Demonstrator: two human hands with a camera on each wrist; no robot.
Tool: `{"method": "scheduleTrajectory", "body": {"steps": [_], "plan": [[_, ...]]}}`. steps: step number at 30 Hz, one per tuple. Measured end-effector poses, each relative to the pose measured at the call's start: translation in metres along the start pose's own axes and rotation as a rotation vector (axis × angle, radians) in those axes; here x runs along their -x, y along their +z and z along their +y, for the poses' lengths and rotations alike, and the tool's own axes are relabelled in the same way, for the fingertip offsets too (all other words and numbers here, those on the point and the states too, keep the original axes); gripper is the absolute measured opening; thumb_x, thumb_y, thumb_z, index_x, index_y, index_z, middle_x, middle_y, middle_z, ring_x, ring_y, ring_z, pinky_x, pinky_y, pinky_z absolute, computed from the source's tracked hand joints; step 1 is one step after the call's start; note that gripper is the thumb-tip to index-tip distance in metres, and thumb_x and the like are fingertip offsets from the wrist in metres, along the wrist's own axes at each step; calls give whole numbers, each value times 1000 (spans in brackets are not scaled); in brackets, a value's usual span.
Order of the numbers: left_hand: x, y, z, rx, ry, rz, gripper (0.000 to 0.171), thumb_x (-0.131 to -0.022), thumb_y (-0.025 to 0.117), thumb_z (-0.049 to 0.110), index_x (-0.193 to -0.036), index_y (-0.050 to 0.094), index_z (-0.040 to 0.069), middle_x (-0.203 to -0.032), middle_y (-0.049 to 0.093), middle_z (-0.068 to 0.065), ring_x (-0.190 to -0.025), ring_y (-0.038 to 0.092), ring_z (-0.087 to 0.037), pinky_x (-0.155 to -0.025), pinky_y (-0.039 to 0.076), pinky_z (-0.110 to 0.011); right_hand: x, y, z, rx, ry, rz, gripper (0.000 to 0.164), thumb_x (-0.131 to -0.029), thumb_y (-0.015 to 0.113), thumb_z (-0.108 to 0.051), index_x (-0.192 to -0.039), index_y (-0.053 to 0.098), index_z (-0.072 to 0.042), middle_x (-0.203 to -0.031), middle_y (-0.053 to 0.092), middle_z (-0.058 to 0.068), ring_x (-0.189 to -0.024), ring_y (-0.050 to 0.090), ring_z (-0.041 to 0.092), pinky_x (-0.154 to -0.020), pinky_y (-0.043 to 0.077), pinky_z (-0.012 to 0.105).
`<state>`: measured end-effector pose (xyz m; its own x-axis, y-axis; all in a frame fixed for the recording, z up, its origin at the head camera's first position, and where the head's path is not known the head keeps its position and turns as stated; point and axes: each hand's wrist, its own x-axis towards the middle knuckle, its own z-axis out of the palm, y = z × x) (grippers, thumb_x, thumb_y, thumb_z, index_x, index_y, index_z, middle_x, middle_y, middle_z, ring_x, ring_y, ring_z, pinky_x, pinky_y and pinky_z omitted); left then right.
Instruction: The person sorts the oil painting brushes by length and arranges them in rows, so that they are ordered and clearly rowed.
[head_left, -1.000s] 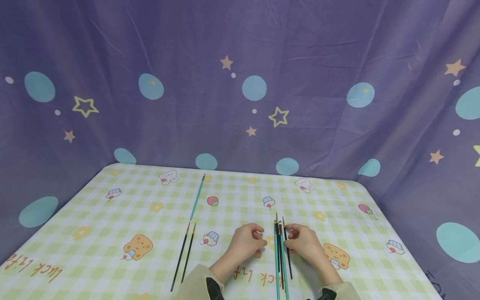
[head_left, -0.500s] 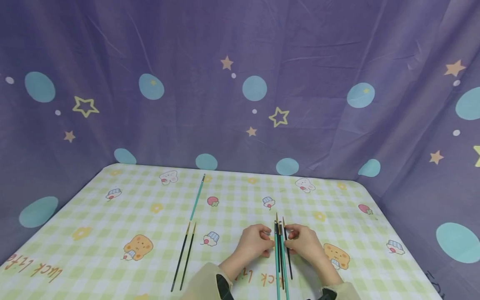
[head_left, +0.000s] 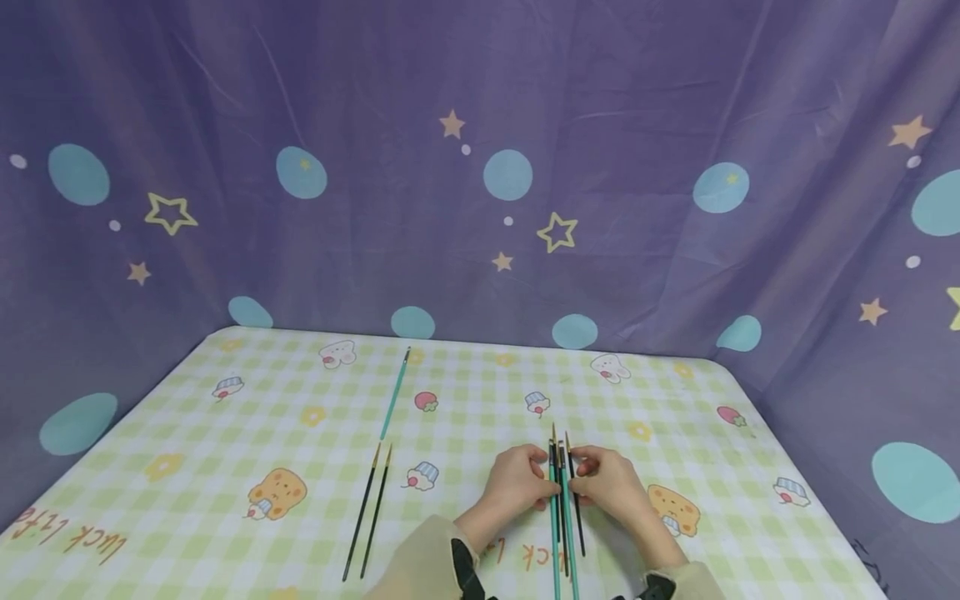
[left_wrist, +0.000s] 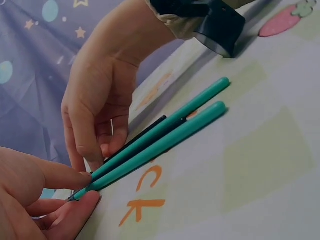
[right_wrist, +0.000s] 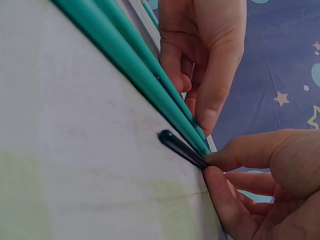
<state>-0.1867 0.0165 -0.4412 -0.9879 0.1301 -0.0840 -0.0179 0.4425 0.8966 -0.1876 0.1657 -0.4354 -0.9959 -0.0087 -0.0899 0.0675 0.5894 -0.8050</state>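
A bunch of thin paintbrushes lies at the right of centre in the head view, bristles pointing away, with green and black handles side by side. At its left edge my left hand [head_left: 515, 482] pinches the outer green paintbrush [head_left: 555, 537] between thumb and fingers. From the other side my right hand [head_left: 611, 485] holds the outermost black paintbrush [head_left: 580, 527], its thumb and finger meeting at the handle. In the left wrist view, two green handles [left_wrist: 185, 132] run up from the fingertips. The ferrules between the hands are partly hidden by fingers.
Two black paintbrushes [head_left: 363, 517] lie almost parallel on the left of the checked tablecloth [head_left: 187, 533]. A single green paintbrush [head_left: 394, 396] lies farther back, above them. A purple curtain [head_left: 375, 250] with stars and dots hangs behind the table.
My left hand has moved right, from beside the bunch to its left edge, and now takes hold of the outer green paintbrush. My right hand has stayed in place.
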Motion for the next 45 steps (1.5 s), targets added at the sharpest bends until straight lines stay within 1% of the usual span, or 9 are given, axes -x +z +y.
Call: {"method": "scheduleTrajectory", "body": {"steps": [7,14,18,25,32,34,36,41,45], "plan": [[-1,3,2,-74,29,25,39,-67,73,5,-104,60,0,-67,50,1,-40,51,-8,-43,41,-21,0,-1,0,-9,7,-2,50,-69,68,2,-117,58,1,-79,56,5,-60,56,12,-51,53,24],[-6,-2,2,-98,2,49,36,-66,69,1,-102,63,1,-62,52,1,-38,51,-9,-41,41,-21,0,0,-2,-22,20,-1,50,-68,69,2,-117,58,1,-79,56,5,-59,57,12,-51,53,25],[-7,-5,1,-115,-1,62,34,-66,71,5,-100,64,2,-62,52,1,-39,50,-9,-42,41,-21,0,0,-1,-9,26,-2,50,-69,69,1,-117,58,0,-79,56,5,-58,56,11,-51,53,25],[-5,-4,7,-331,60,80,37,-65,76,16,-97,62,4,-71,50,0,-60,46,-12,-53,38,-24,0,0,-2,-7,26,-2,50,-69,69,1,-118,58,0,-78,55,5,-58,56,12,-51,52,25],[-4,-1,10,-386,46,109,35,-63,74,13,-95,63,3,-83,56,-4,-71,49,-16,-64,45,-30,0,0,-2,-14,23,-1,50,-68,69,1,-118,58,0,-78,56,5,-59,56,11,-51,53,25],[-6,-1,9,-385,42,112,34,-63,74,13,-94,64,4,-84,58,-4,-71,50,-16,-64,46,-30,0,1,-2,-16,19,-3,50,-68,68,2,-118,58,1,-78,56,5,-59,56,11,-51,53,25],[-8,-3,9,-357,38,108,32,-63,74,13,-92,64,5,-78,60,-3,-65,51,-15,-60,45,-28,-1,1,-1,-18,17,-4,50,-68,68,2,-118,58,1,-78,55,5,-59,56,11,-51,53,25],[-11,-8,6,-202,-27,52,28,-66,71,9,-92,64,6,-60,56,2,-42,48,-9,-44,40,-21,-1,2,0,-22,16,-2,50,-68,69,1,-117,58,1,-78,55,5,-58,56,11,-51,53,25],[-11,-12,6,-109,-48,28,28,-66,69,7,-94,64,7,-67,56,3,-41,48,-7,-41,42,-21,-2,1,1,-16,13,-2,49,-69,69,1,-117,58,1,-78,55,5,-56,56,11,-50,52,25]]}}
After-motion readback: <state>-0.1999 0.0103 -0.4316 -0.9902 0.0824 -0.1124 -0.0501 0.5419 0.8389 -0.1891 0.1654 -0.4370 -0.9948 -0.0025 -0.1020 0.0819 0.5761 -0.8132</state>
